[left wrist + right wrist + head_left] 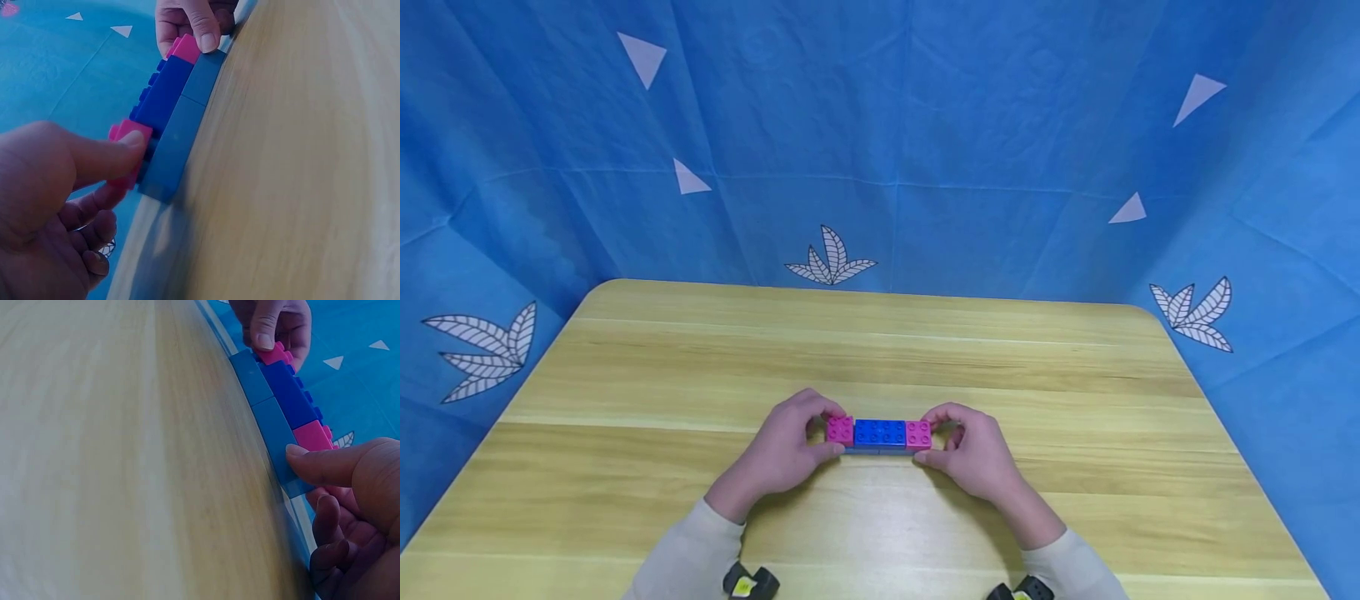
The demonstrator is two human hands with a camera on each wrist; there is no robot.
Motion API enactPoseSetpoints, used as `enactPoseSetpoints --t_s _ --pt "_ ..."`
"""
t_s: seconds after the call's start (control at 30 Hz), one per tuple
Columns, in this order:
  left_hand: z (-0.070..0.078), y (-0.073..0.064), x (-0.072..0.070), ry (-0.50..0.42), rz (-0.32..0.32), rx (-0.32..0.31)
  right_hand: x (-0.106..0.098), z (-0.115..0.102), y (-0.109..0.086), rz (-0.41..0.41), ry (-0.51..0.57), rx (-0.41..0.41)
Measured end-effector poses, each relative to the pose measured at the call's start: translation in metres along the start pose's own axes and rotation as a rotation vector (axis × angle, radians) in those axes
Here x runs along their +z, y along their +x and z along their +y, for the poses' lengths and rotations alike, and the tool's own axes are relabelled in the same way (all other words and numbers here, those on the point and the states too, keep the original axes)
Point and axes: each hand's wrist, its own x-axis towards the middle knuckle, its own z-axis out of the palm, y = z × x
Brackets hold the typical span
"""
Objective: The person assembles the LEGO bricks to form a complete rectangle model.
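Observation:
Two lighter blue toy bricks (pixel 175 147) lie end to end on the table as a bottom layer. On top of them sits a dark blue brick (pixel 880 433), with a pink brick (pixel 918 434) at its right end. My left hand (pixel 784 450) pinches another pink brick (pixel 840 431) between thumb and fingers at the left end. That brick looks slightly tilted, and studs of the layer below show beside it in the left wrist view. With thumb in front and fingers behind, my right hand (pixel 976 454) grips the right end of the brick assembly.
The bricks stand on a light wooden table (pixel 880 350) with rounded far corners. Behind and beside it hangs a blue cloth (pixel 985 125) printed with white triangles and leaves. Dark wrist devices (pixel 751 582) show at the bottom edge, near the sleeves.

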Motion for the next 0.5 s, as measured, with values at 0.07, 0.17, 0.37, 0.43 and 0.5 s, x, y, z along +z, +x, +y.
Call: enactPoseSetpoints --t_s 0.07,0.17,0.37,0.43,0.5 --pt "0.0006 -0.0001 0.0001 0.002 -0.005 0.007 0.0001 -0.0001 -0.0001 0.000 -0.001 0.003" --pt "0.0013 0.0003 0.0002 0.009 -0.006 0.014 0.0002 -0.0006 -0.0001 0.003 -0.003 0.004" --pt "0.0024 0.0016 0.0010 0.044 -0.001 0.013 0.0004 -0.0020 -0.0004 0.009 -0.003 0.004" --pt "0.0030 0.0020 0.0014 0.061 0.002 0.015 0.0004 -0.0023 -0.0004 0.010 -0.005 0.005" --pt "0.0038 0.0024 0.0018 0.084 0.006 0.023 0.0005 -0.0026 -0.0004 0.012 -0.009 0.006"
